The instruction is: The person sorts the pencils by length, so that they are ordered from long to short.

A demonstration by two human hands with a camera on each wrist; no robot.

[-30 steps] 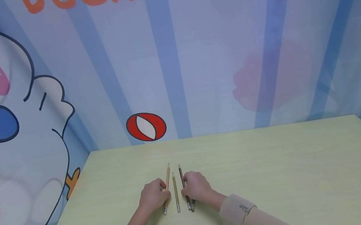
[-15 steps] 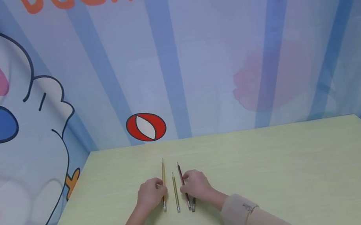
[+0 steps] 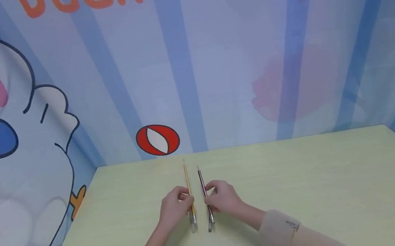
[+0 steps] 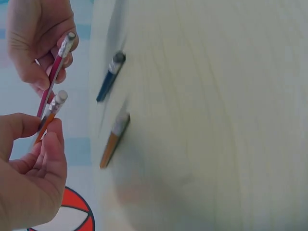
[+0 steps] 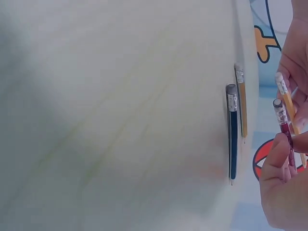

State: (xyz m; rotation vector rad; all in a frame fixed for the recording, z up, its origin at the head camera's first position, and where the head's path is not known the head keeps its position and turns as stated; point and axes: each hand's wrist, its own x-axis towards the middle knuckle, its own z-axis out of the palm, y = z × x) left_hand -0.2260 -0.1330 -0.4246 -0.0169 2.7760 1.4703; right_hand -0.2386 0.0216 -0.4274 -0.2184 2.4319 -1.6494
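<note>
The left hand [image 3: 176, 207] pinches a yellow-orange pencil [image 3: 187, 177] between thumb and fingers, its tip pointing away. A dark red pencil [image 3: 201, 179] is pinched by the right hand [image 3: 223, 197], close beside and roughly parallel. In the wrist views both held pencils are raised off the table. Lying on the table below are a dark blue pencil [image 5: 233, 139] and a yellow pencil [image 5: 242, 106], side by side with a small gap; in the head view the hands and held pencils cover most of them.
The pale wooden table [image 3: 311, 191] extends to both sides of the hands. Behind it hangs a blue striped backdrop [image 3: 216, 50] with a cartoon duck at the left and a red and white ball [image 3: 158, 140].
The left hand has moved right with its pencil, now over the middle pencil. The right hand has shifted slightly right and away with the dark red pencil, and the view has turned slightly.
</note>
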